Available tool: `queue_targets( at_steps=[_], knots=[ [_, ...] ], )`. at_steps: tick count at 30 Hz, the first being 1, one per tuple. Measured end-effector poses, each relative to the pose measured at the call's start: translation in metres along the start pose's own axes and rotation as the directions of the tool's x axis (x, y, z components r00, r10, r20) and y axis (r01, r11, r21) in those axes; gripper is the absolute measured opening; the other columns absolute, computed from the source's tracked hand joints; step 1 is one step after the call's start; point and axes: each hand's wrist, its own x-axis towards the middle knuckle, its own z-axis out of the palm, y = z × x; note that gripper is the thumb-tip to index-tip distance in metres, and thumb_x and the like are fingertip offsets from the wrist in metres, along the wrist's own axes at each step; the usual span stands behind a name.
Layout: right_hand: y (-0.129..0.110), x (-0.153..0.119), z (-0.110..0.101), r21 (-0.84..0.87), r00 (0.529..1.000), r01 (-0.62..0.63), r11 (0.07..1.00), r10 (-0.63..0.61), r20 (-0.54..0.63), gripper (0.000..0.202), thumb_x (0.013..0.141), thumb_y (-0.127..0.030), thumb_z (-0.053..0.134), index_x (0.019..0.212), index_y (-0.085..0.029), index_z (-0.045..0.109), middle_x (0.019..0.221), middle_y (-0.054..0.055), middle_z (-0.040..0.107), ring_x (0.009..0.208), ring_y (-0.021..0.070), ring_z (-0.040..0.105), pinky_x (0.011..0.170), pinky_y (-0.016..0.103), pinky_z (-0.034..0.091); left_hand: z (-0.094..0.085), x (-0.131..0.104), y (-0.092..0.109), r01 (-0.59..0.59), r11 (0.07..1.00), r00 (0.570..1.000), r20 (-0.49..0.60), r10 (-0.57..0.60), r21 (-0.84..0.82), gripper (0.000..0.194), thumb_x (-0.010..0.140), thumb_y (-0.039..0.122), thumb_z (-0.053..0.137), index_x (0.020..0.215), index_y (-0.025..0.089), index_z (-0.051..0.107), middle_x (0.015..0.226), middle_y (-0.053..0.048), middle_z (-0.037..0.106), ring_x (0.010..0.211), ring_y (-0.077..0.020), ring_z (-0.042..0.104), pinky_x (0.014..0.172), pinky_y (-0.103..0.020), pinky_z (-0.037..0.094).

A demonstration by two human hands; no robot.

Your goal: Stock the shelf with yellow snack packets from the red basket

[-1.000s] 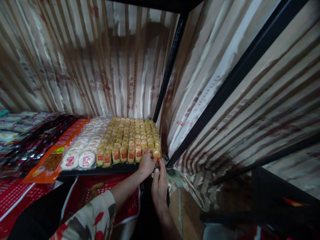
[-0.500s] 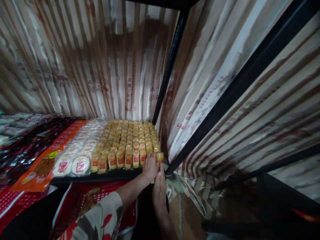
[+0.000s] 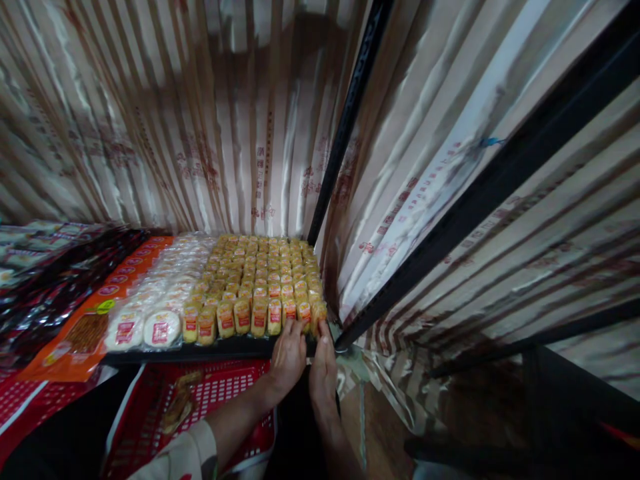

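Many small yellow snack packets with red labels [image 3: 260,280] stand in tight rows on a black shelf [image 3: 200,348]. My left hand [image 3: 287,357] rests at the shelf's front edge, fingertips against the front-row packets near the right corner. Beside it my right hand [image 3: 323,363] touches the last packet at the right end [image 3: 319,312]. Whether either hand grips a packet is unclear.
White round packets [image 3: 150,320] lie left of the yellow rows, then orange packets [image 3: 90,327] and dark ones [image 3: 40,300]. A red plastic basket [image 3: 200,400] sits below the shelf. Black frame posts [image 3: 350,113] and striped plastic sheeting surround it.
The end packet, held above the shelf corner half a second ago, now stands in the front row. Both hands have dropped slightly to the shelf's front edge.
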Motion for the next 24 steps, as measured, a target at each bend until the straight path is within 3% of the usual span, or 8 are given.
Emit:
queue_targets(
  at_steps=[6,9,14,19,24],
  knots=[
    [0.000,0.009,0.001,-0.059,0.998,0.056,0.997,-0.059,-0.038,0.062,0.089,-0.053,0.025,0.128,-0.008,0.046,0.135,0.016,0.045,0.127,0.0214,0.038,0.109,0.041,0.026,0.000,-0.001,-0.008,-0.048,0.992,0.999,0.010,0.047,0.113,0.043,0.083,0.007,0.034,0.123,0.017,0.047,0.117,-0.010,0.053,0.106,-0.0169,0.055,0.093,-0.029,0.047],
    [-0.002,0.013,0.002,-0.083,0.995,0.068,0.994,-0.073,-0.061,0.063,0.089,-0.054,0.024,0.123,-0.007,0.049,0.131,0.017,0.048,0.123,0.0216,0.041,0.107,0.041,0.028,0.000,0.000,-0.011,-0.165,0.965,0.986,0.056,0.157,0.204,0.040,0.086,0.008,0.035,0.122,0.016,0.050,0.117,-0.009,0.056,0.107,-0.0173,0.054,0.094,-0.029,0.046],
    [-0.002,0.019,0.008,-0.090,0.991,0.081,0.993,-0.090,-0.095,0.060,0.088,-0.054,0.024,0.118,-0.009,0.051,0.124,0.017,0.051,0.117,0.0220,0.046,0.103,0.042,0.032,-0.003,0.002,-0.019,-0.483,0.823,0.875,0.204,0.439,0.301,0.036,0.090,0.018,0.038,0.124,0.015,0.050,0.130,-0.007,0.053,0.122,-0.0196,0.044,0.104,-0.032,0.036],
    [0.000,0.015,0.016,-0.134,0.989,0.047,0.990,-0.065,-0.132,0.061,0.088,-0.055,0.024,0.120,-0.010,0.050,0.127,0.017,0.047,0.122,0.0235,0.040,0.101,0.040,0.034,-0.004,0.009,-0.032,-0.507,0.758,0.861,0.192,0.472,0.410,0.041,0.094,0.023,0.033,0.134,0.017,0.040,0.139,-0.006,0.045,0.135,-0.0196,0.027,0.105,-0.035,0.033],
    [0.000,0.011,0.018,-0.083,0.989,0.054,0.995,-0.065,-0.135,0.058,0.089,-0.053,0.024,0.125,-0.014,0.046,0.132,0.015,0.042,0.124,0.0239,0.039,0.102,0.041,0.034,-0.004,0.011,-0.041,-0.621,0.674,0.782,0.263,0.565,0.400,0.043,0.094,0.023,0.034,0.136,0.019,0.037,0.140,-0.005,0.044,0.134,-0.0195,0.029,0.106,-0.035,0.031]
  ],
)
